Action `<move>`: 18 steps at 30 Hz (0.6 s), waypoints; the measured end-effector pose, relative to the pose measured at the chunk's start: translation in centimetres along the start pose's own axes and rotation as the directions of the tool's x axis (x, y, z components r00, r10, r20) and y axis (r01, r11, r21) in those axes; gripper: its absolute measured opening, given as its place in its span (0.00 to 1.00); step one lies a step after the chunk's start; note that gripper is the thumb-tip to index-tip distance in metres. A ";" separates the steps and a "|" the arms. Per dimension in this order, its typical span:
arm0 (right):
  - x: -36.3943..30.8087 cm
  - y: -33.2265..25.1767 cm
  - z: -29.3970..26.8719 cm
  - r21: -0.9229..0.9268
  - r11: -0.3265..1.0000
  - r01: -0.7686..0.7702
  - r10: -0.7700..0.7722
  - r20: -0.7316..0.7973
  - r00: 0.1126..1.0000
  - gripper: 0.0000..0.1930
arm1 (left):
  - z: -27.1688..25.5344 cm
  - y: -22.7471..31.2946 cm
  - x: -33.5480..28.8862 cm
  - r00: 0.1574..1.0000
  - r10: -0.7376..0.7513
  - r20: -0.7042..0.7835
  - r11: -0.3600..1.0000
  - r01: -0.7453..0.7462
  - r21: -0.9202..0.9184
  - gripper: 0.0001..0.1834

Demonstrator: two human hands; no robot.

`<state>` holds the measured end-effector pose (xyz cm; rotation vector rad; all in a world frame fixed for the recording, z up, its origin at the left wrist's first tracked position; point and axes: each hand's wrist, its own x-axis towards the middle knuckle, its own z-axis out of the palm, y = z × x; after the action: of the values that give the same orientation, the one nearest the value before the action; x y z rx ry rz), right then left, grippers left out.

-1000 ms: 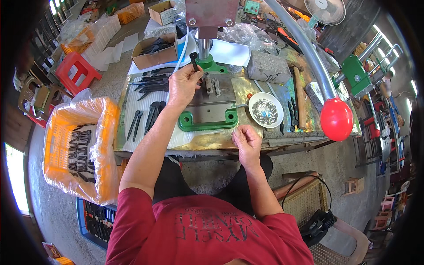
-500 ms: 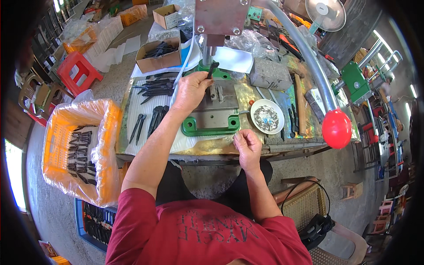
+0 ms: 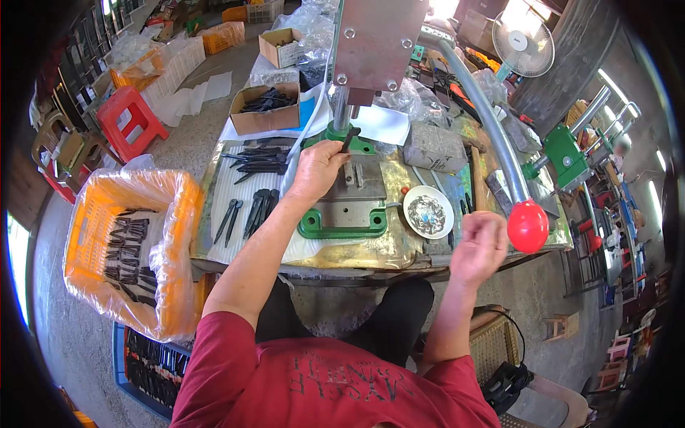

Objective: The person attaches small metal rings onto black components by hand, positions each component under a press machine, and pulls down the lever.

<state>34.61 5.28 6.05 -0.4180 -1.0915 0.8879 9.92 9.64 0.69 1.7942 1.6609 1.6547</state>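
My left hand (image 3: pixel 317 169) is closed on a black metal plier piece (image 3: pixel 352 137), held upright over the base of a green arbor press (image 3: pixel 342 223). Above it comes down the press's ram (image 3: pixel 342 104), apart from the piece as far as I can see. My right hand (image 3: pixel 479 248) is raised off the table's front edge with loosely curled fingers, somewhat blurred, and nothing shows in it. Just right of those fingers is the red ball knob (image 3: pixel 528 226) on the press's long steel lever (image 3: pixel 492 110); a small gap seems to separate them.
Several black plier pieces (image 3: pixel 262 211) lie on white foam at left, near a cardboard box (image 3: pixel 265 118) of more. A white dish (image 3: pixel 428 212) of small metal parts sits right of the press, before a grey block (image 3: pixel 434 148). A lined orange crate (image 3: pixel 132 250) stands at far left.
My right hand has moved right and its pinched fingers have loosened, coming close to the red knob. The left hand still holds the plier piece over the press. The view has shifted slightly.
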 end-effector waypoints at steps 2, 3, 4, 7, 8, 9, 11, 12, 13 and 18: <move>1.0 -1.4 -0.3 0.018 0.997 0.081 -0.080 -0.052 0.995 0.09 | 0.0 -0.1 0.0 1.000 0.001 -0.009 1.000 -0.001 -0.010 0.06; 1.5 -2.0 -0.8 0.011 0.986 0.167 -0.167 0.005 0.986 0.11 | 0.1 -0.1 0.0 1.000 -0.002 -0.014 1.000 0.002 -0.017 0.06; 1.8 -2.6 -0.9 0.009 0.968 0.252 -0.253 0.063 0.966 0.16 | 0.1 0.0 0.0 1.000 0.000 -0.016 1.000 0.000 -0.020 0.06; 2.4 -4.7 0.9 0.036 0.928 0.371 -0.372 0.138 0.918 0.19 | 0.2 -0.1 0.0 0.999 0.014 -0.030 1.000 -0.014 -0.017 0.06; 2.6 -4.9 0.6 -0.031 0.914 0.404 -0.391 0.197 0.899 0.23 | 0.2 -0.1 0.0 0.999 0.007 -0.037 1.000 -0.008 -0.017 0.06; 2.7 -5.1 0.8 -0.033 0.913 0.406 -0.392 0.198 0.898 0.23 | 0.2 0.0 -0.1 0.999 0.000 -0.043 1.000 -0.001 -0.016 0.06; 2.9 -5.6 1.4 -0.025 0.909 0.416 -0.388 0.313 0.867 0.25 | 0.2 0.5 -0.1 0.999 -0.014 -0.046 0.999 0.012 -0.046 0.06; 2.8 -5.7 1.7 -0.026 0.909 0.417 -0.389 0.314 0.866 0.25 | 0.2 0.7 -0.1 0.998 -0.029 -0.049 0.997 0.026 -0.073 0.06; 2.8 -5.8 2.0 -0.066 0.896 0.440 -0.395 0.334 0.856 0.26 | 0.2 0.6 -0.1 0.998 -0.029 -0.049 0.997 0.025 -0.074 0.06; 3.3 -6.2 2.6 -0.127 0.861 0.492 -0.414 0.386 0.824 0.27 | 0.1 0.6 -0.1 0.997 -0.002 -0.073 0.999 -0.001 -0.038 0.05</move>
<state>35.42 3.84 13.32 -0.1643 -1.5487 0.4134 10.39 9.44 1.02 1.7357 1.6478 1.7598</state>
